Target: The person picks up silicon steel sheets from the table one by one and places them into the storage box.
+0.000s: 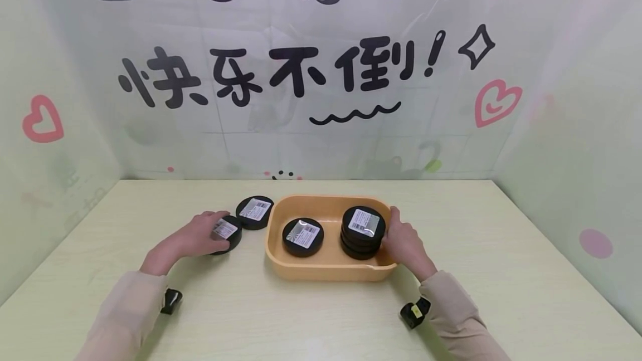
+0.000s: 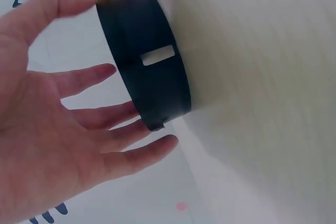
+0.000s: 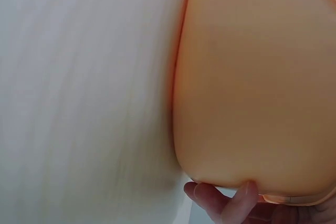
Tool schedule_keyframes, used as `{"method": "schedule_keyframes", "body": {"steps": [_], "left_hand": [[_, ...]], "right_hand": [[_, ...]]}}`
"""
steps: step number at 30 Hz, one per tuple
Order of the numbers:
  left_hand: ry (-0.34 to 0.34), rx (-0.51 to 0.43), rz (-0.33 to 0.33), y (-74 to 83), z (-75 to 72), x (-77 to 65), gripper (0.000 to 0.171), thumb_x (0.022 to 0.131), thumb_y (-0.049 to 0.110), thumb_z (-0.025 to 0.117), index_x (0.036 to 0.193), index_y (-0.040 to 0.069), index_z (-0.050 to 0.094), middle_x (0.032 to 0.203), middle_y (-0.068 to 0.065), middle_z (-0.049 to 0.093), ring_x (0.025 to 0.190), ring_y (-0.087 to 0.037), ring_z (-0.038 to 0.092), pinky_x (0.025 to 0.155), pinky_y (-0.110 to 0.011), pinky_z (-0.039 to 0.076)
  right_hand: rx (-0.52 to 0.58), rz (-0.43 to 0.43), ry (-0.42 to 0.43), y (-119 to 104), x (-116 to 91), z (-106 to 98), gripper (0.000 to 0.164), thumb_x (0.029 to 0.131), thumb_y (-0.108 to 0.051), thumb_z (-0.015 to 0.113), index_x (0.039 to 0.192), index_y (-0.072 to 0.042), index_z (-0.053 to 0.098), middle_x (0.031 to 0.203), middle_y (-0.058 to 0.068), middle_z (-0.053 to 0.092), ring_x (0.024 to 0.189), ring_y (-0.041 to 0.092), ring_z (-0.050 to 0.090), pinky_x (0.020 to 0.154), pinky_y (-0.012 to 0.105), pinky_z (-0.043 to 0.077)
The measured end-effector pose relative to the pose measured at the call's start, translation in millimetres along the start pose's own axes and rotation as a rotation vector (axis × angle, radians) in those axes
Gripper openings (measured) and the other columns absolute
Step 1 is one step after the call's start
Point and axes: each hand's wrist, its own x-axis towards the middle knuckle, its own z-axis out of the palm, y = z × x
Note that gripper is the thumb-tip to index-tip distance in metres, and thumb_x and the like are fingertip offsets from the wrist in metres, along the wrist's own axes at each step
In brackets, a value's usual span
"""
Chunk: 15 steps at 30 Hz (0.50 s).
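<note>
My left hand [image 1: 193,235] reaches over a black round case [image 1: 234,237] with a silver-white label, on the table left of an orange plastic tub. In the left wrist view its fingers are spread about the case [image 2: 152,77], the thumb tip at its edge; the underside is hidden. My right hand [image 1: 406,243] grips the right end of the tub [image 1: 321,273]. Inside the tub a single labelled case [image 1: 303,237] lies at the left, and a stack of cases [image 1: 362,230] stands at the right, beside the right hand. The right wrist view shows curled fingers at the tub's wall [image 3: 257,87].
Another labelled black case [image 1: 254,212] lies on the table between the left hand's case and the tub, close to both. The pale wood table [image 1: 301,322] is bounded by a printed back wall [image 1: 301,149] and side walls. Each wrist wears a black device.
</note>
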Motion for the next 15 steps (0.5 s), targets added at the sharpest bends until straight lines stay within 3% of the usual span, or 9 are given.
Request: {"method": "schedule_keyframes", "body": {"steps": [6,15], "left_hand": [[-0.014,-0.004,-0.036,-0.8,4.8,1.2,0.086,0.066,0.029,0.074,0.127,-0.013,0.031,0.118,-0.04,0.036,0.103,-0.05,0.04,0.082,-0.056,0.037],[-0.053,0.012,-0.098,-3.2,3.1,6.1,0.085,0.068,0.03,0.073,0.119,-0.023,0.031,0.108,-0.036,0.042,0.093,-0.042,0.045,0.08,-0.05,0.04]], "right_hand": [[0.001,0.001,-0.001,-0.3,-0.2,-0.2,0.056,0.08,-0.002,0.045,0.132,0.004,0.022,0.07,0.02,0.053,0.057,0.026,0.052,0.045,0.033,0.041],[0.005,0.002,-0.001,0.3,0.2,-0.1,0.057,0.08,-0.002,0.045,0.132,0.003,0.022,0.07,0.02,0.053,0.057,0.026,0.052,0.045,0.033,0.041]]}}
